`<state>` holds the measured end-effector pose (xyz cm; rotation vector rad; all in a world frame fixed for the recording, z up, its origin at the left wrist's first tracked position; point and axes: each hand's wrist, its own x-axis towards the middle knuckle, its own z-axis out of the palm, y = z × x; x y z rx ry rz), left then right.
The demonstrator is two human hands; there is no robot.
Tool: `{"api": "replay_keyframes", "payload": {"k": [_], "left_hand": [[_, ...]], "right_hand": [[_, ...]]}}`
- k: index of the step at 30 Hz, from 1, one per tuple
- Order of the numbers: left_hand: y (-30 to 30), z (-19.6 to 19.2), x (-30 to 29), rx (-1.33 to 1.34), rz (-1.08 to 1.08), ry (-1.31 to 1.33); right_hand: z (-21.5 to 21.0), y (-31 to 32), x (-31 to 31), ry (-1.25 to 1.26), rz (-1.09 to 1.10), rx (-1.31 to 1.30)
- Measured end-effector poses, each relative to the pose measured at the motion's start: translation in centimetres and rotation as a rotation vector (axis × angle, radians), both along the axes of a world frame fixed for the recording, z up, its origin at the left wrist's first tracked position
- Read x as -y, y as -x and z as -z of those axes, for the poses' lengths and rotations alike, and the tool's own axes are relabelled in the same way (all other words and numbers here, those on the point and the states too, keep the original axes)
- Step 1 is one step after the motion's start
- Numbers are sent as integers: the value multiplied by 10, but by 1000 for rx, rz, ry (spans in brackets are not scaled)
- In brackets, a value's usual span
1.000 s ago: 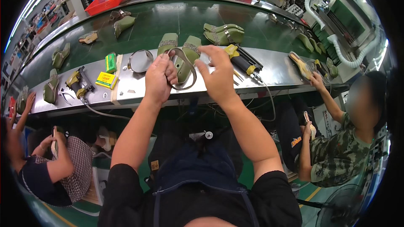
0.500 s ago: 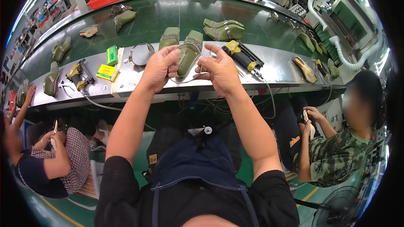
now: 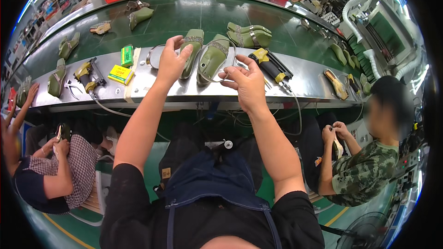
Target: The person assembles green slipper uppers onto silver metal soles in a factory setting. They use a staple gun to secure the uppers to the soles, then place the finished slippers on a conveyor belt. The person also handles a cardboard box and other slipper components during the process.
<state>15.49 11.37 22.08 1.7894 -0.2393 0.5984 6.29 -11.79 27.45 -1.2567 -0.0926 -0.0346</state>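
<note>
Two green shoe lasts with glittery bands stand side by side at the bench's near edge: the left last (image 3: 194,42) and the right last (image 3: 213,61). A thin, light strap (image 3: 235,51) makes a wide loop around the right last. My right hand (image 3: 247,83) pinches the strap near the last's lower end. Beside the left last, my left hand (image 3: 171,63) is open, fingers apart, with nothing visible in it. Another strap loop (image 3: 150,57) lies behind my left hand, partly hidden by it.
Yellow-black air staplers (image 3: 272,67) lie at right and another stapler (image 3: 86,80) at left, with hoses. Small green and yellow boxes (image 3: 121,74) sit nearby. More lasts (image 3: 249,35) stand on the green belt (image 3: 180,11). Co-workers sit on both sides; one stands across.
My left hand has let go of the strap and moved left, its fingers opening. My right hand stays at the strap, now slightly lower and farther right. The view has shifted slightly.
</note>
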Motion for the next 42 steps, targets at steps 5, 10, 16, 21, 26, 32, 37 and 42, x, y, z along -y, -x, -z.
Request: {"api": "replay_keyframes", "payload": {"k": [5,10,16,21,26,32,37,42], "left_hand": [[-12,29,6,-459,-9,46],[-22,45,22,-492,-85,-66],[-12,48,74,-598,-236,-157],[-13,40,90,-649,-262,-68],[-4,45,66,-577,-92,356],[73,55,58,-419,-268,255],[83,67,37,-373,-25,561],[86,49,-4,-167,-170,656]], "right_hand": [[17,-4,6,-131,30,-14],[36,-5,0,-204,61,-14],[65,-20,-2,-384,146,-19],[73,-40,6,-409,134,-31],[56,-37,5,-400,144,8],[35,-8,-36,-634,-20,-18],[58,-10,-88,-657,-12,-204],[57,12,-105,-484,103,-270]]}}
